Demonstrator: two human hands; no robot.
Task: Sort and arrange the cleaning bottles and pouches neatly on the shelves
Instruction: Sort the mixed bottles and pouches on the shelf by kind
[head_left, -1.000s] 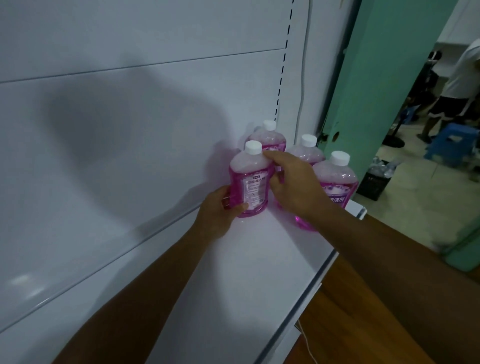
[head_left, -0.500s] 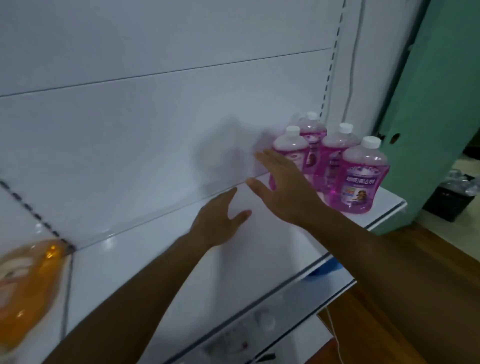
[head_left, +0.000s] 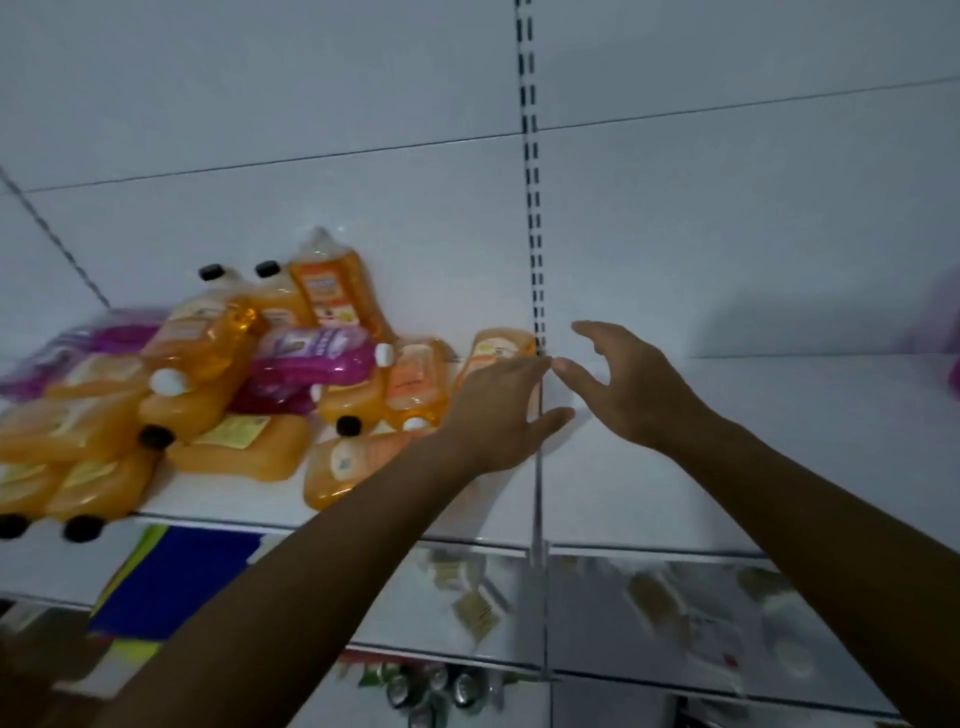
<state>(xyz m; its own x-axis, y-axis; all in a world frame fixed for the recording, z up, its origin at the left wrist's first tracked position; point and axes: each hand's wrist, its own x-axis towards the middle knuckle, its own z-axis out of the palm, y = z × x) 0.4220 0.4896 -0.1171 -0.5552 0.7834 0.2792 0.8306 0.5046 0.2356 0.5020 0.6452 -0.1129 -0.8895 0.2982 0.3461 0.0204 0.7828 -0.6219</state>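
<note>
Both hands empty above the white shelf (head_left: 727, 467): left hand (head_left: 498, 410) spread, fingers straight, nearest an orange pouch (head_left: 496, 353) at the heap's right edge; right hand (head_left: 628, 384) loosely cupped. Heap of orange bottles (head_left: 208, 338) and a purple pouch (head_left: 311, 358) lies jumbled left. Best taken one at a time from the outer edge, gripping bodies, not caps, lest the pile slide.

What I can't make out from here

My left forearm (head_left: 363, 525) covers part of the nearest orange pouch (head_left: 337, 467), and my left hand (head_left: 498, 410) hides the lower end of another pouch (head_left: 501, 345) by the upright. The pile's left end (head_left: 47, 358) smears into blur and runs off the frame, labels unreadable. A purple shape (head_left: 953, 338) at the right edge is cut off and too blurred to name. Items on the lower shelf (head_left: 675, 608) are blurred beyond telling; both my elbows lie outside the picture.
</note>
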